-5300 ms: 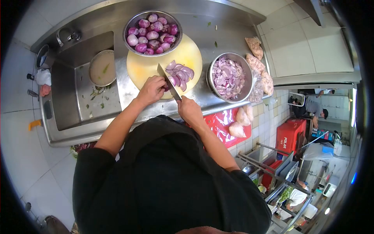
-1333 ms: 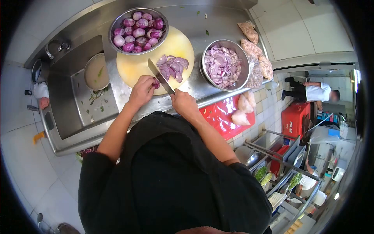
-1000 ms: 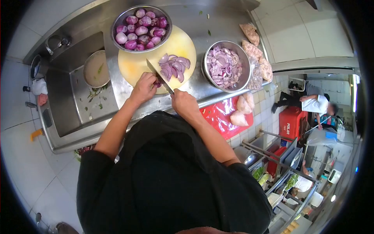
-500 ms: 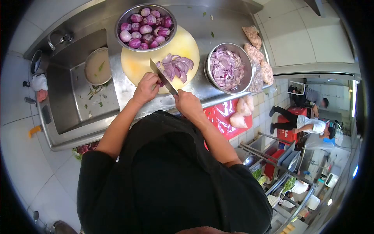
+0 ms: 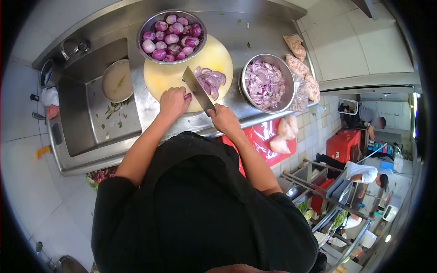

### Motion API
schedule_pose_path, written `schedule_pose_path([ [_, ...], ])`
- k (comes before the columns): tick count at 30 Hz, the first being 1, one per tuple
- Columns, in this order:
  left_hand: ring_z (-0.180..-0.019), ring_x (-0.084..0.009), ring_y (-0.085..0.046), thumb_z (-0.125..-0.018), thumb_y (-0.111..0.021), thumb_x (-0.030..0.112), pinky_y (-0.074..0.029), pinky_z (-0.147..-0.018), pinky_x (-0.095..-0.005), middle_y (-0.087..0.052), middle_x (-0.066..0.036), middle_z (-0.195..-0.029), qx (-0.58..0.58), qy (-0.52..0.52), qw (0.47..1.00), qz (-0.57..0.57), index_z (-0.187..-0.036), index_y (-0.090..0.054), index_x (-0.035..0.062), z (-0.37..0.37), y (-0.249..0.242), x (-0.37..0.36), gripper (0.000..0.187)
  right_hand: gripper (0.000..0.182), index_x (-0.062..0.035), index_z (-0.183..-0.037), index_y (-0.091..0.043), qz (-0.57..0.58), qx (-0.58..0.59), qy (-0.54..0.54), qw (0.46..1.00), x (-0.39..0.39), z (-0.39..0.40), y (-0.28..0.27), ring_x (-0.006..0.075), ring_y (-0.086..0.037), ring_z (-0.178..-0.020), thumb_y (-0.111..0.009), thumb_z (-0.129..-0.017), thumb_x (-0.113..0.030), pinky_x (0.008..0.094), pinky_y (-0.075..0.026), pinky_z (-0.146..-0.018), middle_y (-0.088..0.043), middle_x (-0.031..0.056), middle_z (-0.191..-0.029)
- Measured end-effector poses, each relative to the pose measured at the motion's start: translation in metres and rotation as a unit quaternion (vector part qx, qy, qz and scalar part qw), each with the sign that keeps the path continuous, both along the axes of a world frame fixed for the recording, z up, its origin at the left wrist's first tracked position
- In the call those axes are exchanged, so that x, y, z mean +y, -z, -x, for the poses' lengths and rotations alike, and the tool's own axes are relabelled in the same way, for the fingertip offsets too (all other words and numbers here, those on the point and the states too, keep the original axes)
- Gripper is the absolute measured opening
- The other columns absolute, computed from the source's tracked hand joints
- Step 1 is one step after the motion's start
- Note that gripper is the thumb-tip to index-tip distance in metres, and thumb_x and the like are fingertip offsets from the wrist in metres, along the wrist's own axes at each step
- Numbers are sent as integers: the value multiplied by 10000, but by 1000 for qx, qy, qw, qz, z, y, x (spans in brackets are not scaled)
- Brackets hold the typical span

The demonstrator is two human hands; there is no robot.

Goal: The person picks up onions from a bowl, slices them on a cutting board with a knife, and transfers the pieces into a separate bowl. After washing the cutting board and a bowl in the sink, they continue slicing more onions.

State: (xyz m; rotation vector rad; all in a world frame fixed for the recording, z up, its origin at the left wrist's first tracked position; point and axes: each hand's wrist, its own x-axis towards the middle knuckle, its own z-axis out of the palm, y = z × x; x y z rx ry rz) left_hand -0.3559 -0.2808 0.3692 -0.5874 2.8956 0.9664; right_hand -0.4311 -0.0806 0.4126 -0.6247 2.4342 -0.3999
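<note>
My left hand (image 5: 173, 103) is closed on a small piece of red onion (image 5: 187, 96) at the near edge of the round yellow cutting board (image 5: 157, 75). In my right hand (image 5: 224, 119) is the handle of a broad-bladed knife (image 5: 198, 91), its blade slanting across the board just right of the onion piece. Sliced red onion (image 5: 210, 83) lies in a pile beyond the blade. A colander (image 5: 141, 44) of whole peeled red onions (image 5: 171, 38) overlaps the far part of the board. To the right, a steel bowl (image 5: 292, 91) holds many onion slices (image 5: 264, 84).
At left is a steel sink (image 5: 86, 113) with a pot of cloudy water (image 5: 117, 82). Bagged minced-looking food (image 5: 296, 66) lines the counter's right end. Below sits a red surface (image 5: 261, 139) with pale pieces of meat (image 5: 280, 144). Other people (image 5: 362, 173) work at far right.
The knife blade has moved right, away from the left hand's fingers, and its tip has swung rightward. The view has shifted slightly. A person in white at far right has moved.
</note>
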Motion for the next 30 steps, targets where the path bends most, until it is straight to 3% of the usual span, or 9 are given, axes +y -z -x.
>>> schedule_pose_path([
  [1, -1029, -342, -656, -783, -771, 221, -535, -867, -438, -706, -115, -1050, -49, -34, 998, -32, -1047, -710, 51, 3, -3, 2, 319, 369, 9, -1114, -668, 4, 1, 2, 1000, -1, -2, -2, 481, -691, -1015, -567, -1028, -335, 568, -529, -920, -722, 301, -1014],
  [4, -987, -341, -667, -798, -765, 169, -546, -820, -444, -698, -120, -1016, -47, -92, 989, -107, -1003, -696, 57, -3, -17, 6, 244, 355, 15, -1104, -665, 14, 5, 4, 1000, -4, -7, -10, 483, -697, -994, -566, -1024, -317, 569, -534, -912, -724, 302, -995],
  [7, -972, -343, -662, -816, -741, 93, -543, -808, -436, -687, -116, -983, 263, 55, 963, -29, -984, -681, 55, -17, 10, -7, 182, 340, 15, -1085, -665, 16, 12, 2, 1000, -5, -16, -9, 486, -703, -973, -564, -1022, -304, 575, -539, -901, -723, 307, -979],
  [13, -974, -316, -629, -805, -708, 24, -493, -848, -430, -656, -114, -966, 263, 160, 951, -16, -948, -669, 36, -11, 24, -24, 149, 303, 15, -1048, -666, 7, 42, -23, 999, -5, -24, -23, 481, -718, -911, -580, -1014, -274, 567, -562, -844, -727, 297, -934],
  [17, -967, -321, -617, -807, -707, 23, -485, -844, -428, -653, -118, -973, 296, 151, 943, -17, -938, -669, 28, -8, 31, -21, 137, 283, 17, -1024, -665, 20, 67, -36, 997, -8, -30, -1, 477, -721, -870, -592, -1006, -256, 552, -574, -811, -725, 290, -890],
  [30, -986, -322, -630, -833, -705, 33, -481, -870, -424, -665, -121, -1020, 324, 123, 937, -42, -942, -665, 24, -12, 43, -22, 116, 283, 18, -1009, -664, 16, 57, -36, 998, -11, -29, -16, 487, -709, -878, -589, -1006, -255, 572, -562, -821, -717, 303, -891],
])
